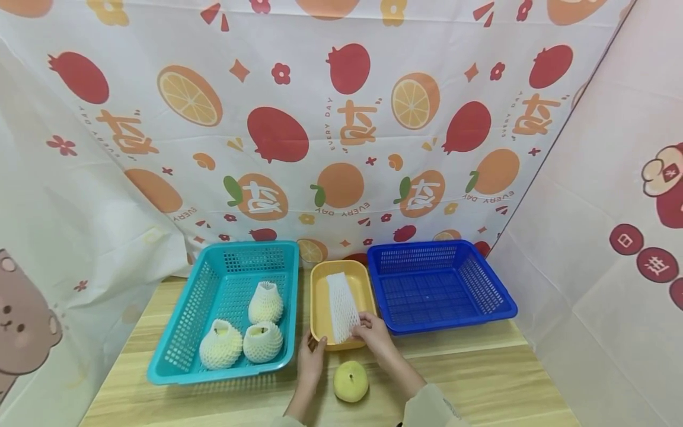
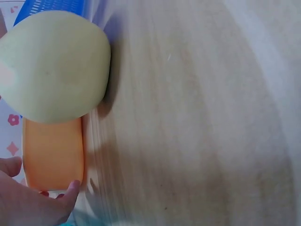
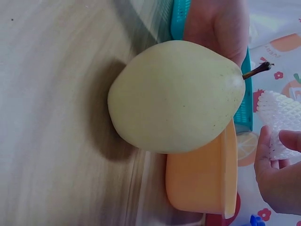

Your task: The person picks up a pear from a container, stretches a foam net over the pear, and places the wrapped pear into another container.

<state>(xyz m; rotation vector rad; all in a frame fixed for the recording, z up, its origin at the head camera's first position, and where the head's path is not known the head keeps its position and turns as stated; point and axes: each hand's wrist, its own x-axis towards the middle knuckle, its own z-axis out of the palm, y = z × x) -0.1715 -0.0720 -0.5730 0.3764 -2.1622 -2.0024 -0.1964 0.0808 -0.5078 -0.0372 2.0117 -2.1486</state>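
Observation:
A white foam net sleeve (image 1: 343, 305) lies flattened at a slant over the yellow tray (image 1: 316, 296). Its near end is pinched between the thumb and fingers of my right hand (image 1: 375, 336). My left hand (image 1: 311, 359) is at the tray's near left corner, thumb and fingers apart, holding nothing visible; contact with the rim is hard to tell. A bare pale-green pear (image 1: 350, 381) with a dark stem stands on the table between my forearms. In the right wrist view this pear (image 3: 174, 96) covers part of the tray and of the left hand.
To the left, a teal basket (image 1: 184, 332) holds three pears in foam nets (image 1: 265, 303). A blue basket (image 1: 443, 323) stands to the right of the tray. Behind them hangs a fruit-print cloth (image 1: 341, 231), with white sheeting on both sides. The table (image 1: 480, 379) is wood-grained.

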